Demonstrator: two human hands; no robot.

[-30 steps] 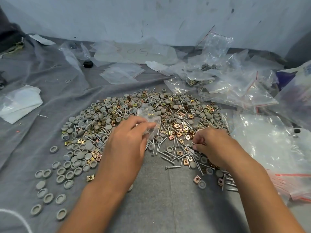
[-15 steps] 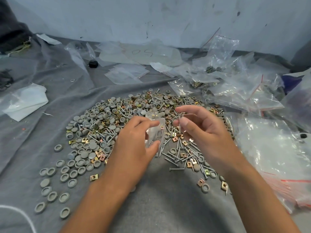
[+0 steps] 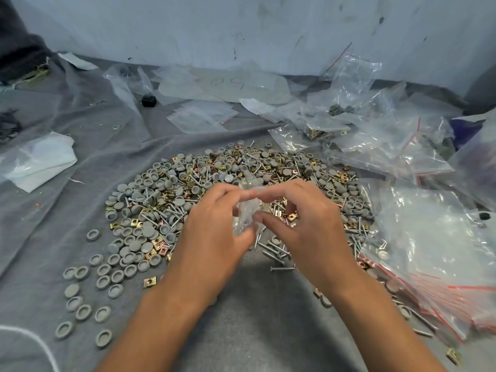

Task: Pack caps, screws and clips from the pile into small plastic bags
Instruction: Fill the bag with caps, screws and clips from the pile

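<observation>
Both hands pinch one small clear bag (image 3: 248,210) above the pile (image 3: 214,189) of caps, screws and clips — left hand (image 3: 212,234) and right hand (image 3: 306,224) each curl thumb and forefinger onto its plastic, on the grey cloth (image 3: 255,331).

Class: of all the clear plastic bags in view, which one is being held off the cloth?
The small bag pinched between left hand and right hand above the pile; all others lie flat.

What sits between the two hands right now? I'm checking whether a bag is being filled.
A small clear plastic bag, pinched by the left hand and right hand above the pile, in the head view.
</observation>
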